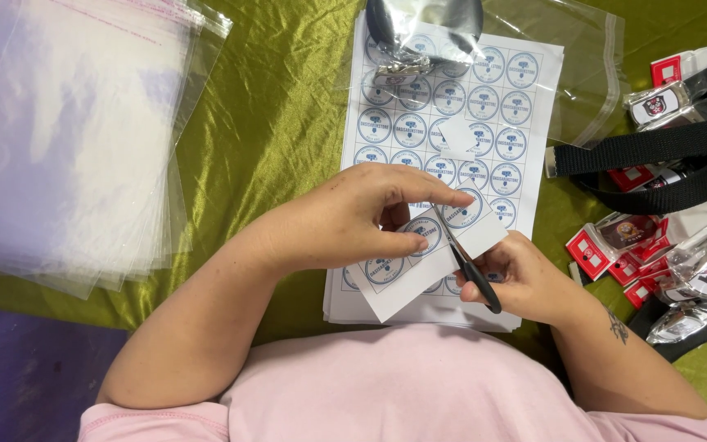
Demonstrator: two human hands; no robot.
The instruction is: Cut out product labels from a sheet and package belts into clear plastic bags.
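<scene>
My left hand (pixel 370 217) pinches a strip of white paper (pixel 439 254) printed with round blue labels, held just above a stack of full label sheets (pixel 484 90). My right hand (pixel 525 282) grips small black-handled scissors (pixel 464 258), whose blades lie across the strip between two round labels. A loose cut square of paper (pixel 457 135) rests on the sheet stack. Both forearms reach out over a pink shirt at the bottom of the view.
A pile of clear plastic bags (pixel 67 139) lies at the left on green satin cloth (pixel 272 106). Another clear bag with a dark item (pixel 427 29) sits on top of the sheets. Black webbing straps (pixel 656 151) and red-and-white packaged buckles (pixel 656 245) crowd the right side.
</scene>
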